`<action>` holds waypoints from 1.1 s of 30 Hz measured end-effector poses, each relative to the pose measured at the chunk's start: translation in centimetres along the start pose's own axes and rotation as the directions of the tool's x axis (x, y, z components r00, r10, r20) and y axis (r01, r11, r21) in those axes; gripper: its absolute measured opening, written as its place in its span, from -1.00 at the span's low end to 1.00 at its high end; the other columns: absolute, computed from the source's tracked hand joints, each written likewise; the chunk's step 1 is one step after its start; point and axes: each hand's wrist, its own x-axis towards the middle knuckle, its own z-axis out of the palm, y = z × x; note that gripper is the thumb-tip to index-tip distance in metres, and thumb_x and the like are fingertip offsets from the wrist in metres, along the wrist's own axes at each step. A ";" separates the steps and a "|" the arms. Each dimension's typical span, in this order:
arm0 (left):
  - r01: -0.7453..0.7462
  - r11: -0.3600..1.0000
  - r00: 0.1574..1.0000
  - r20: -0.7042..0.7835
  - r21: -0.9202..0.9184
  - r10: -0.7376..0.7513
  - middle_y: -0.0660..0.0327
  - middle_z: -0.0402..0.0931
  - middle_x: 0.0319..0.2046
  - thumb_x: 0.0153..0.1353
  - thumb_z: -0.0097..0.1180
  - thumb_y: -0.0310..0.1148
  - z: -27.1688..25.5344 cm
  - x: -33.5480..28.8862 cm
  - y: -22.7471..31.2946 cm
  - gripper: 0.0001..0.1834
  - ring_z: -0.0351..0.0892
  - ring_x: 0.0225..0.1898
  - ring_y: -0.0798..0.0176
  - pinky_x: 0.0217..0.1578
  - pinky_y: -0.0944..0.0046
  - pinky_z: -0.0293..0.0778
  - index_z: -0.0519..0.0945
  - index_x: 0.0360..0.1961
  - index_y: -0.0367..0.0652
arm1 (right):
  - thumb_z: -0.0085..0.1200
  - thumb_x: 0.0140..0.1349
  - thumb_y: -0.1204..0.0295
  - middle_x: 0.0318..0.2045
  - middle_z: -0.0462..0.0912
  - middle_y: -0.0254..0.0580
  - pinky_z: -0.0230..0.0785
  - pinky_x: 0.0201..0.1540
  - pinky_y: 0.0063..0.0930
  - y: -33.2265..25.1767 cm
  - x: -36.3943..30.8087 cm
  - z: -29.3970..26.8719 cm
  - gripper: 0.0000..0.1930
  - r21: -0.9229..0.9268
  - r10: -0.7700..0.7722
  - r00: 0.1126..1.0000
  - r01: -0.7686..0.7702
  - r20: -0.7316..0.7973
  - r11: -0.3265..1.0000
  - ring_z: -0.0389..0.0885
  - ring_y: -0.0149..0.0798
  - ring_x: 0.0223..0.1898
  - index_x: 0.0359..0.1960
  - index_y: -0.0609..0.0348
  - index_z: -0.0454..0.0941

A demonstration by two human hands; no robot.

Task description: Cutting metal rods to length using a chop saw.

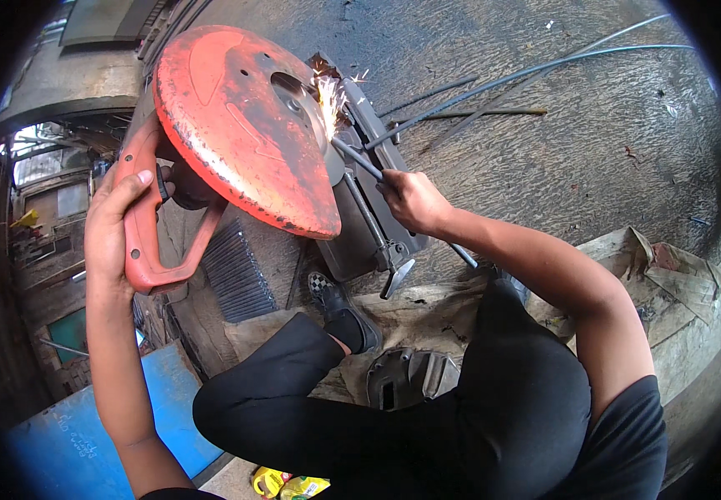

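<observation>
Two grips: the left hand (114, 221) wraps the handle (139, 248) of the red saw (248, 146), seemingly to guide it. The right hand (414, 202) clenches a grey rod (356, 158), probably steadying it beside the sparks (329, 98).

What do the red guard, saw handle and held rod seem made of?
Red guard: likely painted metal, glossy, worn to dark patches. Saw handle: probably moulded plastic, smooth red with dark screw recesses. Held rod: apparently steel, smooth grey; sparks fly near its end.
</observation>
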 end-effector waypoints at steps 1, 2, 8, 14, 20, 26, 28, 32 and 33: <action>0.000 1.000 1.000 0.000 0.000 0.000 0.10 0.48 -0.02 0.18 0.04 -0.39 0.0 0.0 0.0 -0.46 0.50 -0.07 0.31 0.00 0.28 0.41 0.34 0.18 -0.40 | -0.07 0.29 0.38 -0.57 0.49 0.27 0.33 -0.36 0.02 0.0 0.0 -0.1 -0.79 0.001 0.030 0.999 -0.030 0.025 1.000 0.49 0.31 -0.43 -0.36 0.31 0.45; 0.003 1.000 1.000 -0.008 -0.006 -0.003 0.10 0.48 -0.01 0.18 0.04 -0.39 -0.1 0.0 -0.1 -0.46 0.50 -0.07 0.31 0.00 0.28 0.40 0.33 0.18 -0.40 | -0.07 0.27 0.37 -0.49 0.53 0.34 0.35 -0.28 0.09 -0.1 0.0 -0.2 -0.80 0.000 0.060 0.997 -0.060 0.050 0.998 0.50 0.37 -0.32 -0.34 0.30 0.46; 0.024 0.999 1.000 -0.014 0.029 -0.024 0.10 0.48 -0.01 0.18 0.04 -0.38 -0.3 0.0 0.0 -0.46 0.50 -0.07 0.31 0.01 0.27 0.40 0.34 0.18 -0.41 | -0.13 0.26 0.39 -0.45 0.55 0.31 0.36 -0.25 0.12 0.1 0.4 -0.2 -0.81 -0.070 0.079 0.995 -0.075 0.053 0.995 0.52 0.36 -0.31 -0.22 0.22 0.45; 0.018 1.000 0.999 -0.028 0.022 -0.018 0.09 0.49 -0.04 0.17 0.05 -0.39 0.0 0.1 0.0 -0.46 0.51 -0.12 0.30 -0.02 0.30 0.42 0.35 0.17 -0.41 | -0.04 0.24 0.45 -0.55 0.51 0.21 0.35 -0.39 -0.01 0.0 0.3 -0.4 -0.85 -0.143 0.012 1.000 -0.013 -0.008 0.990 0.52 0.27 -0.41 -0.20 0.23 0.45; 0.059 0.993 0.997 -0.045 0.102 -0.054 0.12 0.50 -0.14 0.15 0.06 -0.41 -0.4 0.0 0.2 -0.48 0.53 -0.22 0.30 -0.11 0.33 0.47 0.37 0.14 -0.41 | -0.13 0.26 0.30 -0.50 0.57 0.22 0.40 -0.29 0.02 -0.2 -0.1 -1.9 -0.70 -0.156 -0.035 0.998 0.026 -0.055 0.987 0.55 0.25 -0.43 -0.15 0.24 0.53; 0.049 0.994 0.998 -0.031 0.094 -0.046 0.13 0.50 -0.18 0.14 0.07 -0.41 -0.2 0.0 0.0 -0.48 0.53 -0.22 0.31 -0.11 0.31 0.48 0.37 0.13 -0.40 | -0.17 0.25 0.23 -0.64 0.51 -0.05 0.31 -0.56 -0.33 1.3 0.7 -2.4 -0.63 0.369 0.191 0.964 -0.248 0.183 0.896 0.42 -0.17 -0.68 -0.48 0.30 0.53; 0.023 0.998 0.999 -0.025 0.055 -0.022 0.13 0.51 -0.17 0.15 0.06 -0.41 0.0 -0.1 0.0 -0.48 0.53 -0.21 0.30 -0.10 0.30 0.48 0.37 0.14 -0.41 | -0.24 0.24 0.28 -0.63 0.45 -0.26 0.10 -0.69 -0.55 1.8 0.6 -2.4 -0.67 0.557 0.291 0.858 -0.499 0.423 0.664 0.26 -0.45 -0.74 -0.49 0.21 0.52; 0.003 1.000 0.998 -0.057 0.014 -0.002 0.09 0.51 -0.10 0.16 0.04 -0.41 0.3 -0.2 -0.1 -0.48 0.54 -0.19 0.29 -0.08 0.29 0.48 0.35 0.15 -0.41 | -0.26 0.26 0.24 -0.65 0.37 -0.33 0.02 -0.70 -0.56 1.8 0.6 -2.2 -0.66 0.609 0.286 0.782 -0.614 0.553 0.503 0.16 -0.47 -0.76 -0.40 0.19 0.53; -0.009 1.000 0.998 -0.054 0.004 0.009 0.07 0.50 -0.08 0.16 0.04 -0.41 0.3 -0.2 -0.1 -0.48 0.54 -0.18 0.29 -0.08 0.28 0.48 0.35 0.15 -0.41 | -0.31 0.30 0.21 -0.67 0.30 -0.40 -0.03 -0.70 -0.59 1.8 0.6 -2.2 -0.62 0.595 0.255 0.753 -0.643 0.607 0.483 0.11 -0.50 -0.76 -0.36 0.20 0.51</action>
